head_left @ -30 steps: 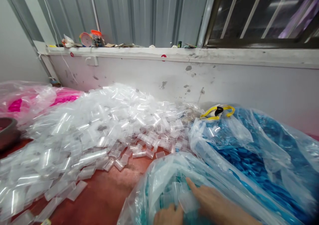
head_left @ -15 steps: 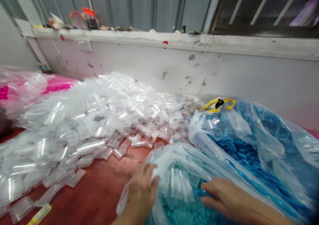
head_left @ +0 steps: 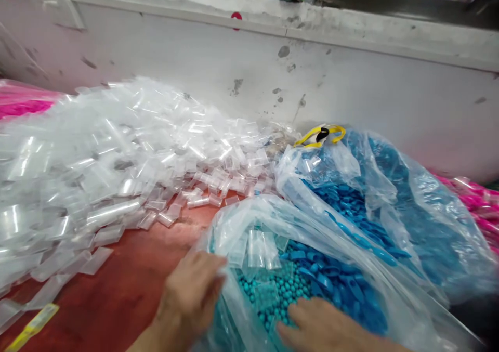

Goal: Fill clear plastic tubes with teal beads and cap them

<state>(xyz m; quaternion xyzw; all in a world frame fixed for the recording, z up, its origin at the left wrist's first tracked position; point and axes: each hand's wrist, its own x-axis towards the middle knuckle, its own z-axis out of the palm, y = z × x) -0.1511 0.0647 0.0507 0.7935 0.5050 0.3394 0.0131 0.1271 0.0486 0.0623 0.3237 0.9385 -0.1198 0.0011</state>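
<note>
A clear plastic bag (head_left: 234, 217) lies open at the front, holding small teal balls (head_left: 290, 284), blue plastic pieces (head_left: 343, 284) and a few clear sleeves (head_left: 259, 250). At the bag's left edge is my left hand (head_left: 195, 289), blurred, its thumb and fingers curled at the film; whether it grips the film is unclear. My right hand (head_left: 319, 323) is over the teal balls inside the bag mouth, fingers apart, with no item visible in it. Its palm side is hidden.
Clear plastic sleeves (head_left: 128, 133) form a large heap on the red surface (head_left: 128, 279). A second bag of blue pieces (head_left: 405, 185) is at right, a yellow band (head_left: 335, 131) on top. Pink pieces (head_left: 475, 201) lie beyond it. A yellow-and-clear item (head_left: 35, 326) is front left.
The view has tilted down and shifted right. My right hand has moved nearer the front of the bag, over the balls, and more blue pieces show in the bag mouth.
</note>
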